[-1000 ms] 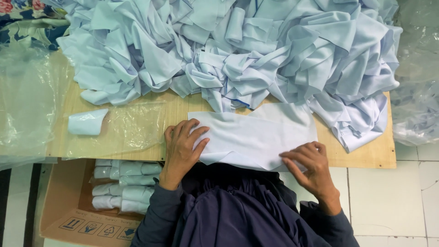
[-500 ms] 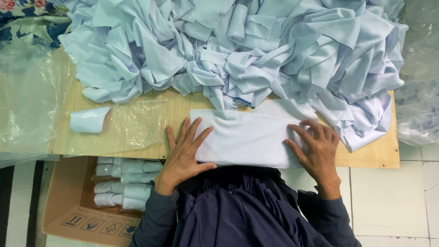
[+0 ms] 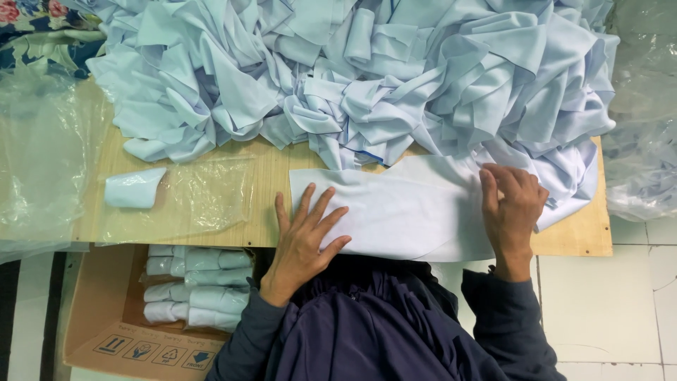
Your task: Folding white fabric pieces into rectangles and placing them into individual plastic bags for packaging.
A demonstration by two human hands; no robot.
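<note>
Right hand has shifted farther right & up vs. a sec ago; it's now curling its fingers on the right end of the flat pale-blue fabric piece, seemingly pinching it. Left hand is staying put, fingers spread, pressing the left end flat. The piece is lying near the wooden counter's near edge, w/ a crumpled heap of pale-blue cloth behind it: soft, matte, creased. Clear plastic sheet is lying glossy at left; cardboard box of rolled cloth below.
</note>
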